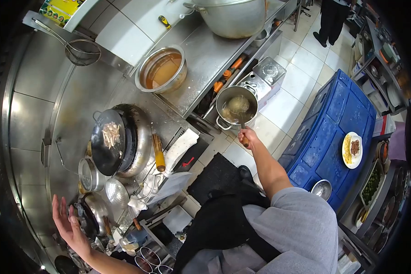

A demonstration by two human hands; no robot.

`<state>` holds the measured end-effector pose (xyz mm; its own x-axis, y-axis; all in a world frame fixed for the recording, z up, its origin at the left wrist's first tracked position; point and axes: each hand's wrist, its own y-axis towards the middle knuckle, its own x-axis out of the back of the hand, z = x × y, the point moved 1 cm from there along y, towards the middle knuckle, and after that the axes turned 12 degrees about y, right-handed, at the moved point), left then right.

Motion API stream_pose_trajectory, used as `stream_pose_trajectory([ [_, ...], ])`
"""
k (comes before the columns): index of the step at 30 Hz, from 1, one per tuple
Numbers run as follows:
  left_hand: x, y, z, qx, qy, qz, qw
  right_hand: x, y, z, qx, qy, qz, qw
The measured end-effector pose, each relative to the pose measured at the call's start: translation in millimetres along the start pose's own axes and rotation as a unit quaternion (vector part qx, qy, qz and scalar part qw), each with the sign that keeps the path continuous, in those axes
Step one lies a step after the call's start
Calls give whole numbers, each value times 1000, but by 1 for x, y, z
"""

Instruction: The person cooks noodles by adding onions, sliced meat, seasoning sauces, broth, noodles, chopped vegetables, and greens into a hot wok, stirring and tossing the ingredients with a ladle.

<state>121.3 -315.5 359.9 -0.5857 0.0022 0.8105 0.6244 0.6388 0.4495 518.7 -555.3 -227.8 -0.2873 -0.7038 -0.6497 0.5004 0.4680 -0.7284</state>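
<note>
My right hand (pixel 248 136) is closed round the wooden handle of a ladle (pixel 238 105). The ladle's round head is down in a steel pot (pixel 218 119), in liquid. Raised at the lower left, my left hand (pixel 71 229) is empty, its fingers apart. Beyond it on the stove are a perforated skimmer (pixel 117 193) and a pan (pixel 95 208), partly hidden by the hand. Farther up, a black wok (pixel 101 154) holds pale sliced pieces (pixel 111 134). A bamboo brush with a yellow handle (pixel 159 155) lies beside the wok.
A steel bowl of brownish liquid (pixel 165 71) and a large pot (pixel 233 18) stand on the steel counter. A wire strainer (pixel 82 51) is at the upper left. To the right, a blue chest (pixel 322 123) bears a plate of food (pixel 348 160) and a small bowl (pixel 322 188). Another person (pixel 332 20) stands far back.
</note>
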Motion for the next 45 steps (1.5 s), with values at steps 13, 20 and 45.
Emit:
stream_pose_trajectory([
  [13, -39, -21, 67, 61, -103, 37, 992, 19, -157, 13, -93, 7, 100, 991],
  [20, -100, -16, 155, 140, -225, 65, 962, -35, -284, 20, -62, -75, 50, 994],
  [45, -250, -8, 445, 14, 62, -71, 995, -332, -371, -263, -289, -64, 213, 931],
])
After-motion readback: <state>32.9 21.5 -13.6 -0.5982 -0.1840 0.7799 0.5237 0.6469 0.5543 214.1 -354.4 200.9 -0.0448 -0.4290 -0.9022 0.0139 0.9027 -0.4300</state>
